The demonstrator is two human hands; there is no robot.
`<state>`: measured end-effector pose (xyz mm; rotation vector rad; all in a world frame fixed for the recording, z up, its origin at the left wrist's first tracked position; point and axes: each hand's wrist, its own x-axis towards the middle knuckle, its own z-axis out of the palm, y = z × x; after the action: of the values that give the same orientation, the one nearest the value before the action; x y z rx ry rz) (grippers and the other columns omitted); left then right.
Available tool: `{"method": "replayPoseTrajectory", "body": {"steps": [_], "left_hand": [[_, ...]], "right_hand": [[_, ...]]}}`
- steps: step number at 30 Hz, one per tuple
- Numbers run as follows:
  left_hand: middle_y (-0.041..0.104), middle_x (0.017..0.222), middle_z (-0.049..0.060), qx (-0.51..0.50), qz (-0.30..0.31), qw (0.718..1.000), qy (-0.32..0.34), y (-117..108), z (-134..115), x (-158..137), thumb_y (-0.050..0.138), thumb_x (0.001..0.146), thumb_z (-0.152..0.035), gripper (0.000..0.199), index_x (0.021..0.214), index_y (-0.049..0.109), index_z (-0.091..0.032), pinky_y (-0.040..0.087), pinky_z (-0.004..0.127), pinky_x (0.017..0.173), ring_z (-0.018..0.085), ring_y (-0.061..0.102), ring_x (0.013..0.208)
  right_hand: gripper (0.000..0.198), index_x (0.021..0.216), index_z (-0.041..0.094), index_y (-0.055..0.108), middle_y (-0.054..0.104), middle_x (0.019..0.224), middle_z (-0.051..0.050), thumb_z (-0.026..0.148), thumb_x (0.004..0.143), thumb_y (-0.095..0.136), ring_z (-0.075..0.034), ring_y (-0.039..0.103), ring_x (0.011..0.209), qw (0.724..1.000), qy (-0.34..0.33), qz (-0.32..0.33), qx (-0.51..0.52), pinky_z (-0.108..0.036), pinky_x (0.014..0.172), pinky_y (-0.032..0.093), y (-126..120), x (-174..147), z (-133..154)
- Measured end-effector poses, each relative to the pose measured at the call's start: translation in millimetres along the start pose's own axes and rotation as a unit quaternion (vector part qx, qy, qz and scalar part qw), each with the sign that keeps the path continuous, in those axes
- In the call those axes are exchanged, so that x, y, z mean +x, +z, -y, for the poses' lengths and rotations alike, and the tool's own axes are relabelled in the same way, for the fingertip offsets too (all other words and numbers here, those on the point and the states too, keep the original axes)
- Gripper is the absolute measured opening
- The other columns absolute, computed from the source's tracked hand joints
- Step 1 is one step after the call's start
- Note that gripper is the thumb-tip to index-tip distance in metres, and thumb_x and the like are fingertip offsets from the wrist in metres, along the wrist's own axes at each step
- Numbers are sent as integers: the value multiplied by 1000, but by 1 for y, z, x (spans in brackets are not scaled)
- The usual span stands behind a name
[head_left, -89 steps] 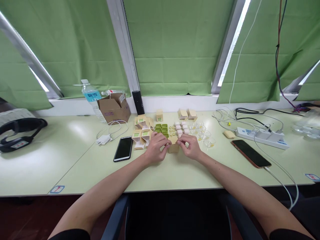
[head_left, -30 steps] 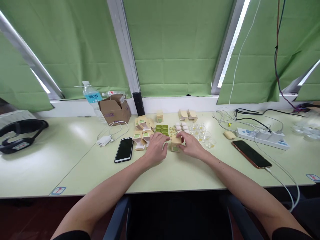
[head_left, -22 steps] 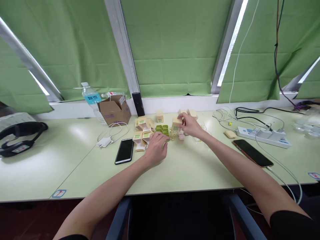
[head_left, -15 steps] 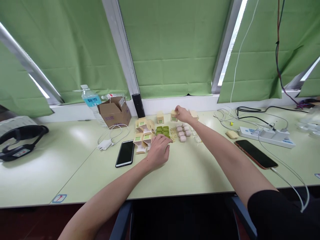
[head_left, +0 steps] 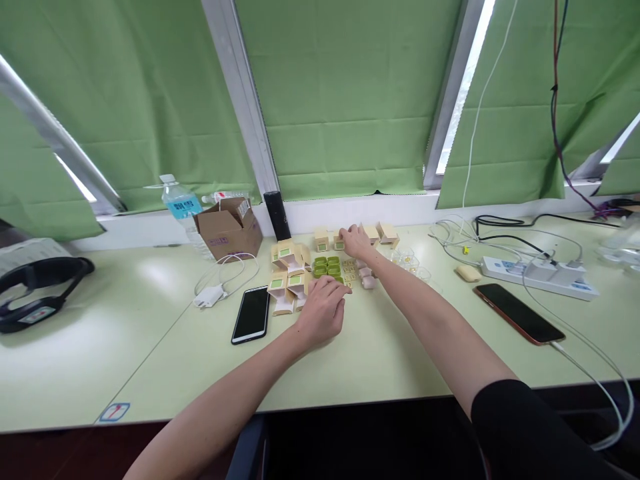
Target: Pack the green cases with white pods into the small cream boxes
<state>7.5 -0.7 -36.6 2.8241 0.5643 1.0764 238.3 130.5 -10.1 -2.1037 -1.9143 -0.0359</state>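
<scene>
My right hand (head_left: 356, 241) grips a small cream box (head_left: 339, 242) with a green label by its right side, close beside another small cream box (head_left: 321, 240) in the back row. Below it, my left hand (head_left: 324, 312) rests palm down with loosely curved fingers apart, and nothing shows in it. Its fingertips lie by several green tubs (head_left: 320, 265) and partly cover them. Small yellowish pieces (head_left: 349, 275) sit to the right of the tubs, then pale pink blocks (head_left: 369, 282), partly hidden by my right forearm. Open cream boxes (head_left: 284, 257) stand to the left.
Two more cream boxes (head_left: 387, 235) and clear cups (head_left: 409, 260) are at the right. A black phone (head_left: 251, 313), charger (head_left: 210, 295), brown carton (head_left: 230, 230) and bottle (head_left: 184, 207) stand left. A power strip (head_left: 540, 277) and a second phone (head_left: 517, 312) lie right.
My right hand has moved left with the small cream box, bringing it nearer to the box beside it. My left hand stays by the green tubs. The view has shifted slightly.
</scene>
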Motion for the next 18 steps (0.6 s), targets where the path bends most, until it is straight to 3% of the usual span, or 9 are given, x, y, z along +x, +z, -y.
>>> {"method": "replayPoseTrajectory", "body": {"steps": [4,11,15,18], "left_hand": [[73,104,9,-2,2,1000,-2,1,0,1,49,92,-7,28,111,65,-21,41,47,91,29,55,106],[73,104,8,4,12,1000,-3,0,-3,-2,49,94,-6,27,110,65,-21,42,49,95,29,56,109],[73,104,8,4,19,1000,-7,0,-3,-3,49,94,-6,26,109,65,-20,42,48,94,29,55,108],[73,103,8,6,29,1000,-10,0,-2,-2,49,95,-6,26,108,66,-20,41,48,94,28,55,108]], "right_hand": [[41,132,23,64,61,137,-18,12,94,54,-35,51,132,1000,-3,18,-13,-50,109,40,7,-7,1],[38,138,18,61,59,145,-19,17,102,52,-36,53,136,999,17,28,-24,-54,112,44,13,10,9],[37,134,18,62,63,137,-13,35,102,64,-27,64,120,999,25,23,-34,-49,101,56,16,18,15],[39,133,18,62,64,133,-10,40,101,66,-24,67,113,998,35,20,-38,-46,95,60,16,22,18]]}}
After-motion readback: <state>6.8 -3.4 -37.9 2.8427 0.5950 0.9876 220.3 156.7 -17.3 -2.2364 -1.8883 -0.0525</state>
